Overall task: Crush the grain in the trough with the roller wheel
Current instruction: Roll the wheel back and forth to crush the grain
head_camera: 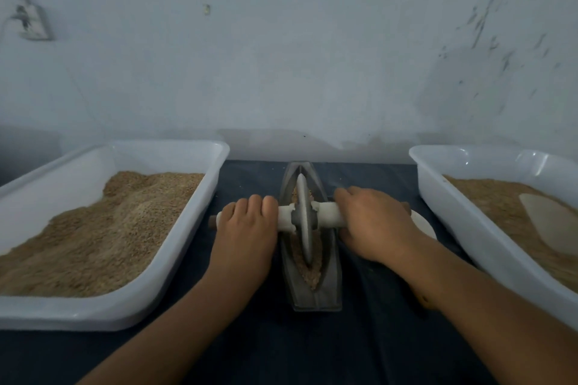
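Grain (pixel 310 272) in trough (pixel 327 287) w/ roller wheel (pixel 304 222); both hands gripping axle (pixel 325 212).

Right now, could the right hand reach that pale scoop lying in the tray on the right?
Probably yes. The right hand is on the roller's handle, and the scoop lies uncovered on the grain in the open right tray beside it. It would need to release the handle first.

Both forearms are bare, with no sleeve showing. The left hand (pixel 247 228) and right hand (pixel 377 222) wear nothing.
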The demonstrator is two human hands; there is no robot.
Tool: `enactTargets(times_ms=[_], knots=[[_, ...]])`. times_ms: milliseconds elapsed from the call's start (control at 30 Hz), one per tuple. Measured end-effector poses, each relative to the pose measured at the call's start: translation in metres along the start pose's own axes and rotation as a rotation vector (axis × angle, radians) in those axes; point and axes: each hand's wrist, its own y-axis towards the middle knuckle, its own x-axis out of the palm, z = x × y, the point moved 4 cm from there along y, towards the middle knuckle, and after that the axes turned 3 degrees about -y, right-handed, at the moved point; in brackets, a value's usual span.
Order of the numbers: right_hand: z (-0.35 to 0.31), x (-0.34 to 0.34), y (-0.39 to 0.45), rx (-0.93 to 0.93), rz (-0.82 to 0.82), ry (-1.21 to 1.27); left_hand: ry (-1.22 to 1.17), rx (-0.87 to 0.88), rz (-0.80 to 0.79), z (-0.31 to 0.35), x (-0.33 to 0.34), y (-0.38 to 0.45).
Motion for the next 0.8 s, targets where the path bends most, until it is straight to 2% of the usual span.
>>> enactTargets(times_ms=[200, 467, 667, 800], knots=[[0.015, 0.017, 0.042, 0.036, -0.084, -0.035, -0.02, -0.044, -0.078, -0.013, 0.022, 0.038], [0.036, 0.039, 0.092, 0.053, -0.225, 0.052, 0.096, -0.073, -0.161, -0.022, 0.042, 0.089], [0.038, 0.042, 0.086, 0.097, -0.223, 0.088, 0.137, -0.067, -0.117, -0.018, 0.04, 0.089], [0.03, 0.035, 0.058, 0.126, -0.147, 0.072, 0.116, -0.031, -0.074, -0.013, 0.028, 0.07]])
